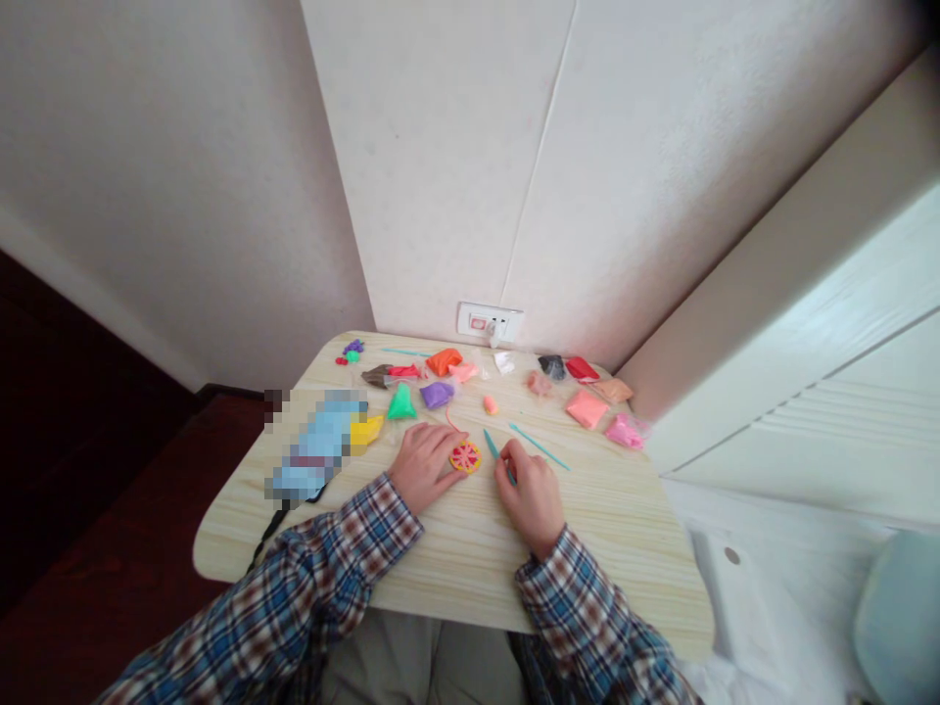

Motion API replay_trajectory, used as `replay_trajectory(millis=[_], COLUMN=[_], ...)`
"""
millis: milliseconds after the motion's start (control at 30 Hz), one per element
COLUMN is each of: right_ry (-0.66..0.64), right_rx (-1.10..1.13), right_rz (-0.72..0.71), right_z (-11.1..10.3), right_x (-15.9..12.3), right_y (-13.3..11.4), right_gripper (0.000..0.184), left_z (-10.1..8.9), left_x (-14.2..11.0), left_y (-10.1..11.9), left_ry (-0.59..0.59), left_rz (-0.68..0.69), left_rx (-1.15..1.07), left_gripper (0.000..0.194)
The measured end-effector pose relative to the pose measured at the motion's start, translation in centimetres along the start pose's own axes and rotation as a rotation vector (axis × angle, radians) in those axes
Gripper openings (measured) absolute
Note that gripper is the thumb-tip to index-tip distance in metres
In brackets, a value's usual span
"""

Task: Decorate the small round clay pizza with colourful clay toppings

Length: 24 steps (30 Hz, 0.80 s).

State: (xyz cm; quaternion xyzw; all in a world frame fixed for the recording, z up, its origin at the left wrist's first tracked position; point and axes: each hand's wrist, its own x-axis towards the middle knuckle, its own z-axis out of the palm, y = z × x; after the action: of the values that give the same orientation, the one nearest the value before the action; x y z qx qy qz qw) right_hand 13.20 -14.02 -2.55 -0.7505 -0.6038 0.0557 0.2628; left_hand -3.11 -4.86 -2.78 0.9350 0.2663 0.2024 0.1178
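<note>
The pale wood-grain table [455,573] lies before you, below both grips. Your right grip [530,490] is closed, pinching a pointed teal tool [491,444] whose tip points away from you. Your left grip [426,460] has its fingers held together, fingertips and thumb touching the left edge of a round, yellow-rimmed disc with pink and red segments [465,457]; you cannot tell whether it is pinched. The disc lies on the table, between the grips. Left of the left grip is a pixelated light-blue object [315,450]. Just beyond the right grip, to its right, lies a thin teal stick [540,446]. Beyond the left grip, a thin coral strand [450,421] curves at the disc's far edge; near it are a green packet [401,402] and a purple packet [438,395]. Beyond the right grip, to its right, is a salmon-pink packet [587,408]. Farthest beyond both grips, a white wall socket [490,321] carries a plug.
</note>
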Motion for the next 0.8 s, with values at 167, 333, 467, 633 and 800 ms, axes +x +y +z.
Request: replay_trajectory(millis=[167,333,467,633,800], right_ry=[0.014,0.027,-0.011,-0.009,-0.020], right_rx=[0.041,0.057,0.020,0.005,0.017], right_rz=[-0.003,-0.023,-0.081,-0.101,-0.093], right_z=[0.19,0.35,0.27,0.17,0.14], right_x=[-0.01,-0.05,-0.09,-0.08,-0.12], right_y=[0.29,0.40,0.10,-0.07,0.02], right_gripper=[0.015,0.016,0.015,0.014,0.013], left_z=[0.11,0.39,0.53,0.55,0.32], left_x=[0.04,-0.08,-0.24,-0.35,-0.17], left_y=[0.11,-0.18,-0.42,-0.38,-0.16], left_ry=[-0.005,0.019,0.016,0.001,-0.013], left_rz=[0.014,0.022,0.012,-0.010,0.003], left_rx=[-0.011,-0.035,-0.061,-0.076,-0.072], left_gripper=[0.042,0.043,0.042,0.046,0.053])
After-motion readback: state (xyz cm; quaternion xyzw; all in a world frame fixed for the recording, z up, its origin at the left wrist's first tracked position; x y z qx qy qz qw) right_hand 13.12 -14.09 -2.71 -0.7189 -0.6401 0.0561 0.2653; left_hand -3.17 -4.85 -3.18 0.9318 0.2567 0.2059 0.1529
